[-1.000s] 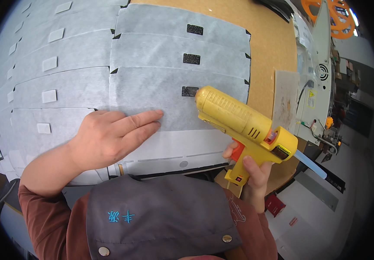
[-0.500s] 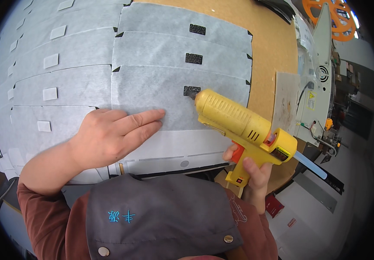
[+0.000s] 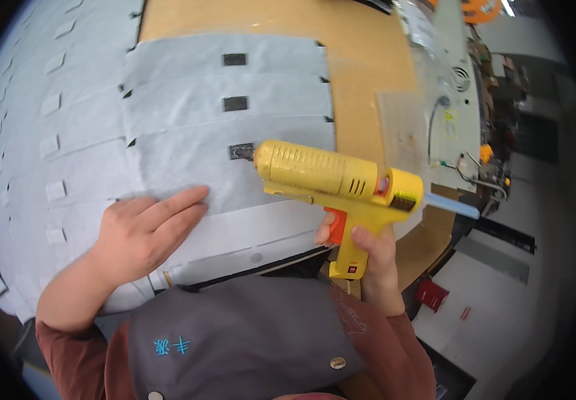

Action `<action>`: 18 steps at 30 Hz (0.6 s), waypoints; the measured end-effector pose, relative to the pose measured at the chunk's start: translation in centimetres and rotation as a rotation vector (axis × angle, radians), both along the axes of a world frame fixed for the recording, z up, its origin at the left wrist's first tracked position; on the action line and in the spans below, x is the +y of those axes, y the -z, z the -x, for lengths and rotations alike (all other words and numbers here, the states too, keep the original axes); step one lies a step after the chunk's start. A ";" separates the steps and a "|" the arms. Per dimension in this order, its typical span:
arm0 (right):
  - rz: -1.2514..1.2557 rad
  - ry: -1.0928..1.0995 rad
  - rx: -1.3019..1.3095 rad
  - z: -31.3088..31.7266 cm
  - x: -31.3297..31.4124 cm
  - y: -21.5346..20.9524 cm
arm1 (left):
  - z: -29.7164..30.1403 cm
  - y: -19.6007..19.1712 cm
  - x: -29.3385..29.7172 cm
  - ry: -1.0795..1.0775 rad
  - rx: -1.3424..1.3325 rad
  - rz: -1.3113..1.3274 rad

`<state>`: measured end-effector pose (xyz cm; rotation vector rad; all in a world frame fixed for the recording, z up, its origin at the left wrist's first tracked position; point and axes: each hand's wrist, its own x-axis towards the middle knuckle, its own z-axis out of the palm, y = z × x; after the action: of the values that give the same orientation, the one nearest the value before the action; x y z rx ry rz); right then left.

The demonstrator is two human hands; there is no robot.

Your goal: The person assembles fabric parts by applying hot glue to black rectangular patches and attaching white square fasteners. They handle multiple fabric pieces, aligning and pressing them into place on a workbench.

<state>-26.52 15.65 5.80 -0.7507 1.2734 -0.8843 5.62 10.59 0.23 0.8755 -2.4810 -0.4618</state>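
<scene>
My right hand (image 3: 378, 260) grips the handle of a yellow hot glue gun (image 3: 321, 173), with fingers at its orange trigger (image 3: 336, 225). A translucent glue stick (image 3: 451, 204) juts from its rear end. The gun's dark nozzle points left, over or touching the nearest black rectangular patch (image 3: 237, 151); the exact contact cannot be made out. That patch is on a pale grey fabric-like sheet (image 3: 175, 163). Two more black patches lie farther off, one in the middle (image 3: 236, 103) and one beyond it (image 3: 235, 59). My left hand (image 3: 143, 230) rests flat on the sheet's near left part, fingers stretched out, holding nothing.
Similar sheets with small white rectangular tabs (image 3: 56, 190) cover the left side. Brown board (image 3: 361, 60) shows behind and right of the sheets. A pale machine (image 3: 458, 113) with a round vent and cables stands at the right. A red box (image 3: 431, 295) sits lower right.
The whole view has shifted, so the sheets and both hands appear farther left. The gun's nozzle stays at the nearest black patch, and my left hand remains flat on the sheet.
</scene>
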 end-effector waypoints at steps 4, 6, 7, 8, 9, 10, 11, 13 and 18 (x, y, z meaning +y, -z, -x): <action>0.137 0.199 -0.370 5.1 0.3 2.4 | 0.5 0.5 0.0 -0.029 0.034 0.075; 0.143 0.393 -0.652 7.1 -0.8 2.6 | 0.6 0.3 0.1 -0.030 0.021 0.078; 0.161 0.480 -0.607 9.2 -0.9 3.3 | 0.7 0.2 0.1 -0.030 0.010 0.079; 0.119 0.441 -0.697 11.2 -1.3 3.7 | 0.6 0.1 0.3 -0.037 0.005 0.076; 0.111 0.478 -0.638 12.5 -1.3 4.1 | 0.6 0.1 0.3 -0.036 -0.001 0.074; 0.065 0.545 -0.620 13.1 -1.5 4.2 | 0.5 0.0 0.3 -0.039 -0.010 0.076; 0.016 0.611 -0.595 13.2 -1.6 4.0 | 0.4 0.0 0.3 -0.028 -0.007 0.052; -0.058 0.680 -0.420 12.6 -1.9 3.3 | 0.3 -0.2 0.3 -0.012 -0.003 0.004; -0.035 0.579 0.062 12.1 -0.6 3.3 | 0.5 -2.0 0.8 -0.046 -0.003 -0.036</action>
<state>-38.60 15.01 2.49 -0.3802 1.5906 -1.3031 5.10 11.38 2.18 0.9461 -2.4572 -0.4912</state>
